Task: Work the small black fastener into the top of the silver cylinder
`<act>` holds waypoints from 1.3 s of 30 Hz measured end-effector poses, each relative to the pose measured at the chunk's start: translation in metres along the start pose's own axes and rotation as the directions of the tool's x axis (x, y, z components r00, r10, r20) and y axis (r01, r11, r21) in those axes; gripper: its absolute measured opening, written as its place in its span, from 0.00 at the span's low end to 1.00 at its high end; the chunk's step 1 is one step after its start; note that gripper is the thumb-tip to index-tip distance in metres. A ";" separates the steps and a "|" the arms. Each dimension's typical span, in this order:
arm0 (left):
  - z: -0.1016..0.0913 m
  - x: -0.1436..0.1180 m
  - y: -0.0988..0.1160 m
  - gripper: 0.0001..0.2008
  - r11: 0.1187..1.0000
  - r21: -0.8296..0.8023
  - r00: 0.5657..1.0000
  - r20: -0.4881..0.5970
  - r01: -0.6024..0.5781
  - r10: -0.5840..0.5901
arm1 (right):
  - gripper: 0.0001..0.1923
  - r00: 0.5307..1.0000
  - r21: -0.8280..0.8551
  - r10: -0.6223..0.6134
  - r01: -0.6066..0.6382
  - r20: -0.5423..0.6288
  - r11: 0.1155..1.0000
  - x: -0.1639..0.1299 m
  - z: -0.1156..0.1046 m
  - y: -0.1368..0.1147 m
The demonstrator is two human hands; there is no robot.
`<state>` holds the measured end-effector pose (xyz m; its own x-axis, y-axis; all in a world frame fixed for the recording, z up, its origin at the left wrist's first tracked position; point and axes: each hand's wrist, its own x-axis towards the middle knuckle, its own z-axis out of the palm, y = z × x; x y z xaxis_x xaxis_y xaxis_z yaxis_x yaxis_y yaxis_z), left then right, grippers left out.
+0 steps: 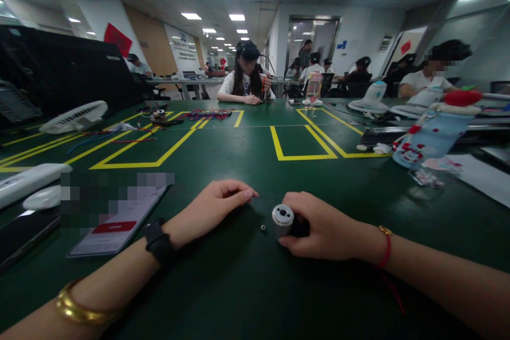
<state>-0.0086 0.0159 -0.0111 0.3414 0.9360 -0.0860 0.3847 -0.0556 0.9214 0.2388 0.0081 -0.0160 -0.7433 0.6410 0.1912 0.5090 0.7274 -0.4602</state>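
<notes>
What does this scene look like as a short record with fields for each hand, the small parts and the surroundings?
Left hand: left hand rests fingertips-down on the dark green table mat, holding nothing visible.
Right hand: right hand grips a small silver cylindrical metal motor.
Loose part: tiny dark ring-shaped piece lies between the hands.
Nearby: smartphone with lit screen lies left of the hands.

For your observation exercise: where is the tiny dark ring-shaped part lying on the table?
In the head view the tiny ring lies on the green table, between the left hand and the small motor gripped by the right hand.
</notes>
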 end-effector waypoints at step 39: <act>0.007 -0.002 0.004 0.06 0.886 0.313 0.928 0.258 -0.342 0.267 | 0.11 1.000 -0.014 -0.005 0.005 -0.006 1.000 0.000 0.001 0.001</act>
<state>-0.0019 0.0118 -0.0104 0.6411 0.7644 0.0684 0.4928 -0.4784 0.7269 0.2386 0.0089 -0.0172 -0.7434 0.6386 0.1988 0.5112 0.7343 -0.4467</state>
